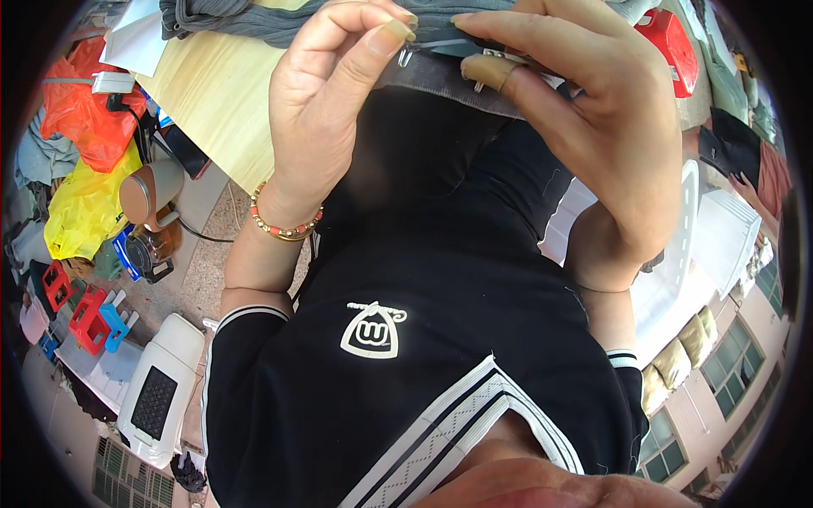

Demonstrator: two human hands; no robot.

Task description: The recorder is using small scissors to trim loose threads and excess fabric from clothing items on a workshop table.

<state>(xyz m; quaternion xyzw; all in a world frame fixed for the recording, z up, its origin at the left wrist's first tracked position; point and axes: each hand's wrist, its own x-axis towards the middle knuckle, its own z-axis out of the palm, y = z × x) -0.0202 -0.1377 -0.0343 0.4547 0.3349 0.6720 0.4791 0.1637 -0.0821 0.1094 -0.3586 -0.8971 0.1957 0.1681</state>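
My left hand has its thumb and forefinger pinched together over the far edge of my lap. A small clear, pronged piece shows just below those fingertips, and a thin translucent strip runs from there toward my right hand. The right thumb wears a tan covering and is bent, with the forefinger stretched out above it. Small white bits show around that thumb; what the hand grips is mostly hidden. Behind both hands lies a grey ribbed garment, and a dark grey cloth edge sits beneath them.
A pale wooden tabletop extends to the left, with white paper on it. Red and yellow bags, a glass jug and a white bin stand left. A red container is far right.
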